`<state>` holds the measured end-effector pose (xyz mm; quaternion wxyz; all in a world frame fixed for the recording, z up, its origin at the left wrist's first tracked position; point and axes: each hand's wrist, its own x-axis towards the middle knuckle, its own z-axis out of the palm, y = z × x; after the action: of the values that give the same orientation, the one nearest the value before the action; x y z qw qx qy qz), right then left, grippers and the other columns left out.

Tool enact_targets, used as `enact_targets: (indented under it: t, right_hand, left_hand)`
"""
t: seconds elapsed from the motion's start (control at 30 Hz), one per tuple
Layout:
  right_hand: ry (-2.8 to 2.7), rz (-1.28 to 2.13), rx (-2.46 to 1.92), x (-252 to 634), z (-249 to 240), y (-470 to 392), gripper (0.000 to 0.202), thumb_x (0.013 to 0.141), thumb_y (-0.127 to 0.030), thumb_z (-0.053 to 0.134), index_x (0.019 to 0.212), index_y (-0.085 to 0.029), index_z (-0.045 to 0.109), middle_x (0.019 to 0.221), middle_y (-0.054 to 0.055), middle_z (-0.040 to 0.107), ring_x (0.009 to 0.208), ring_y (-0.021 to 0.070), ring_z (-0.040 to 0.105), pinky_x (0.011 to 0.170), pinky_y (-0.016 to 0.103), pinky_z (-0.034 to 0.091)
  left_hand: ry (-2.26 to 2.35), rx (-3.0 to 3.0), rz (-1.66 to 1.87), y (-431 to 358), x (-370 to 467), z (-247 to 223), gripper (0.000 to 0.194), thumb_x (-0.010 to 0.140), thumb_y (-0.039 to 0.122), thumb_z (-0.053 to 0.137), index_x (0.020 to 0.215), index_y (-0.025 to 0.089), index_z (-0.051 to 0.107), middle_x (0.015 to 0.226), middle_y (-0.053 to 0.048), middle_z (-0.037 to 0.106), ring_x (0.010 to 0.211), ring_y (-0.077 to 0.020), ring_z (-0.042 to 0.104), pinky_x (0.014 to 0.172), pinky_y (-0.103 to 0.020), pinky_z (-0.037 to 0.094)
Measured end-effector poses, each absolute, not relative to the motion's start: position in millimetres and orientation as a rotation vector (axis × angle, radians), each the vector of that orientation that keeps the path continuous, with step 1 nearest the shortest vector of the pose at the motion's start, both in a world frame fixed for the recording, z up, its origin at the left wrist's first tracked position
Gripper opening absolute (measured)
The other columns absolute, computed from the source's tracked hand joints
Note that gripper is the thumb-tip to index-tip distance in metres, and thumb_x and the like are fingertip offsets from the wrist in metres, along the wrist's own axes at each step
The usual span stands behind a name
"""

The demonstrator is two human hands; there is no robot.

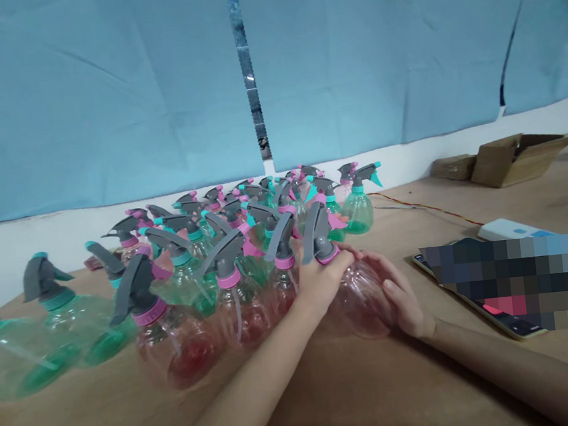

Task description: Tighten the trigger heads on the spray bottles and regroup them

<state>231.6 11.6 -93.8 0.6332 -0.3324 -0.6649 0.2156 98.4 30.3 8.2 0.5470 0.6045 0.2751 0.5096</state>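
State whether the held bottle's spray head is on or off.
On: the spray head sits atop the bottle at its pink collar; tightness unclear.

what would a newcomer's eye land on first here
Probably the pink and green spray bottles, crowding the left and middle of the table. Next, the left hand and right hand on a pink bottle at their front right. Behind, broad blue sheeting.

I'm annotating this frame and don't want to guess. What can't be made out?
All in the head view:
- Phone screen: blurred into blocks.
- Leftmost bottle: cut off by the left edge.
- Parts of the held bottle: covered by the left hand and right hand.
- Rear bottles' bases: mostly hidden by nearer bottles.
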Motion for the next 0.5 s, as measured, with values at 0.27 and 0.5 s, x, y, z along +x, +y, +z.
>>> enact_targets:
  t: [0.27, 0.5]
  right_hand:
    - [-1.516, 0.641, -0.638, 226, -82, 4, 0.037, 0.089, -0.044, 0.042, 0.121, -0.026, 0.045, 0.125, 0.005, 0.053, 0.119, 0.0267, 0.045, 0.094, 0.038, 0.042]
    - [-1.500, 0.679, -0.589, 227, -88, 7, 0.035, 0.089, -0.040, 0.043, 0.122, -0.027, 0.044, 0.125, 0.005, 0.052, 0.116, 0.0257, 0.048, 0.095, 0.038, 0.042]
  left_hand:
    - [0.699, 1.269, 1.190, 40, 100, -1, 0.012, 0.055, 0.019, 0.058, 0.067, 0.018, 0.060, 0.059, 0.002, 0.058, 0.060, -0.0142, 0.054, 0.063, -0.028, 0.044]
    - [0.667, 1.265, 1.128, 38, 98, 1, 0.005, 0.058, 0.017, 0.058, 0.055, 0.016, 0.061, 0.058, -0.001, 0.060, 0.065, -0.0152, 0.057, 0.069, -0.028, 0.045]
